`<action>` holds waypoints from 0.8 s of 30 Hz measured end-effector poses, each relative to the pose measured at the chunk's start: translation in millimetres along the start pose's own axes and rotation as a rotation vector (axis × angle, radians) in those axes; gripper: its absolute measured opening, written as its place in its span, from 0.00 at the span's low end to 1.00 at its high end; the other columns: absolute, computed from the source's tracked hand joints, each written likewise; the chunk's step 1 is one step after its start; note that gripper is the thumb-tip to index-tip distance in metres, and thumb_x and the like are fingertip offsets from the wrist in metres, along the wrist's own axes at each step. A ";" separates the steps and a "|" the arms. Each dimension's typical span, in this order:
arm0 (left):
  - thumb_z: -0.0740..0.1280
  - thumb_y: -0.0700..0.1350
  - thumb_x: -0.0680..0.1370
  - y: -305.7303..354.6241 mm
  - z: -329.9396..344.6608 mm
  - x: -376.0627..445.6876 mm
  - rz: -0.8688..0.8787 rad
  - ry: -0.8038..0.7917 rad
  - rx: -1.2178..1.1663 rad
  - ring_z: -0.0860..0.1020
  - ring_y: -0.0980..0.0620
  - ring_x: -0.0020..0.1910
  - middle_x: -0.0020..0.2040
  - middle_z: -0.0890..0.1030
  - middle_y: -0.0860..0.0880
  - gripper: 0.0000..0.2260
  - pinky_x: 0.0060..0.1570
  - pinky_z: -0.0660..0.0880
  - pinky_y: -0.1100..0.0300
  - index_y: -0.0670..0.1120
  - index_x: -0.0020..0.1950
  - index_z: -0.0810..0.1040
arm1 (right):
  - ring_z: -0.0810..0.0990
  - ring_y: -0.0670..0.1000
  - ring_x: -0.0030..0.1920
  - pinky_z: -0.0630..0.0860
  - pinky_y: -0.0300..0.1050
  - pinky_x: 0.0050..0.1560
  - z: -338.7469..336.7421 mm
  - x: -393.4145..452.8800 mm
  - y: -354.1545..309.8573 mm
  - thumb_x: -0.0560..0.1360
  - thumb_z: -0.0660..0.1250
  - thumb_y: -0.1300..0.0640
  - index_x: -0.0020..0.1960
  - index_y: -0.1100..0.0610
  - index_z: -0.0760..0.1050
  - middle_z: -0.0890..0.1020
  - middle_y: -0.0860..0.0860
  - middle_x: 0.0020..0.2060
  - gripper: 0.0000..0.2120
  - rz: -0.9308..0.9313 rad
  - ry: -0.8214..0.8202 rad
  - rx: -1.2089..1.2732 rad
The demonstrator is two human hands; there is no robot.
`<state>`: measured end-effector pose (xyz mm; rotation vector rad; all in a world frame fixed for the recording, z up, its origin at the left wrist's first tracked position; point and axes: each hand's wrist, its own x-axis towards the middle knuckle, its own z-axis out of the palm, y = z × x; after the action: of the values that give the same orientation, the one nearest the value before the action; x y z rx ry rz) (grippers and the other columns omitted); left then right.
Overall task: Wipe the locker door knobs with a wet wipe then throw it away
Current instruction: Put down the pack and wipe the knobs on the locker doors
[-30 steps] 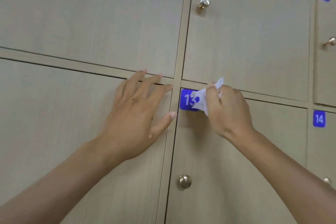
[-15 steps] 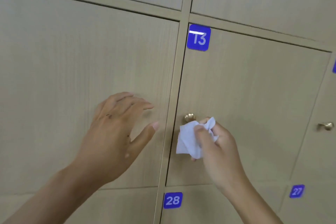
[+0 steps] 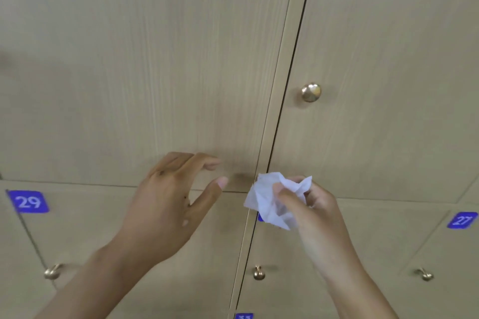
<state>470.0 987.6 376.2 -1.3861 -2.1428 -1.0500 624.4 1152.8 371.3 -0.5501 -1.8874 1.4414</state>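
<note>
A crumpled white wet wipe (image 3: 269,199) is pinched in my right hand (image 3: 316,212), held in front of the seam between two beige locker doors. A round brass knob (image 3: 310,92) sits on the right door, well above the wipe and apart from it. My left hand (image 3: 171,204) hovers just left of the wipe with fingers spread, holding nothing and close to the left door. Lower down, three smaller brass knobs show: one at the left (image 3: 53,271), one in the middle (image 3: 259,273) and one at the right (image 3: 425,274).
Blue number tags mark the lower lockers: 29 (image 3: 28,201) at left, 27 (image 3: 462,220) at right, and another (image 3: 243,316) at the bottom edge. The wall of beige locker doors (image 3: 155,59) fills the whole view.
The view has dropped lower on the lockers. My right hand with the wipe has come off the knob of locker 13 and now sits below it. My left hand has lifted off the door.
</note>
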 end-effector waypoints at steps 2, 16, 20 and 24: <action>0.58 0.64 0.80 -4.8 4.6 -10.9 -0.026 -0.021 -0.007 0.74 0.64 0.43 0.55 0.80 0.63 0.19 0.39 0.66 0.70 0.54 0.59 0.80 | 0.74 0.43 0.32 0.67 0.27 0.32 6.4 -3.9 8.2 0.79 0.67 0.56 0.41 0.63 0.76 0.78 0.44 0.30 0.12 0.043 -0.012 0.005; 0.64 0.58 0.80 -65.2 -23.5 -76.3 -0.194 -0.020 0.002 0.72 0.74 0.37 0.53 0.83 0.61 0.13 0.38 0.67 0.67 0.52 0.56 0.80 | 0.78 0.44 0.34 0.69 0.42 0.42 99.2 -41.0 27.3 0.78 0.68 0.56 0.45 0.63 0.80 0.82 0.45 0.32 0.09 0.277 -0.100 0.067; 0.65 0.58 0.80 -93.4 -52.1 -105.3 -0.282 -0.055 0.018 0.73 0.73 0.40 0.53 0.83 0.62 0.12 0.39 0.67 0.68 0.53 0.56 0.80 | 0.79 0.47 0.38 0.70 0.43 0.44 141.7 -56.7 25.0 0.76 0.71 0.51 0.47 0.62 0.80 0.82 0.46 0.34 0.13 0.308 -0.138 0.085; 0.61 0.63 0.80 -128.6 -89.2 -144.2 -0.354 -0.082 0.029 0.76 0.65 0.43 0.52 0.82 0.63 0.16 0.41 0.72 0.61 0.55 0.57 0.79 | 0.80 0.49 0.40 0.71 0.48 0.49 193.7 -77.6 20.7 0.72 0.68 0.47 0.46 0.62 0.79 0.83 0.49 0.37 0.17 0.331 -0.199 0.073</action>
<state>411.6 802.0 290.0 -1.0763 -2.5160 -1.0944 532.5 977.3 302.6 -0.7332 -1.9525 1.8298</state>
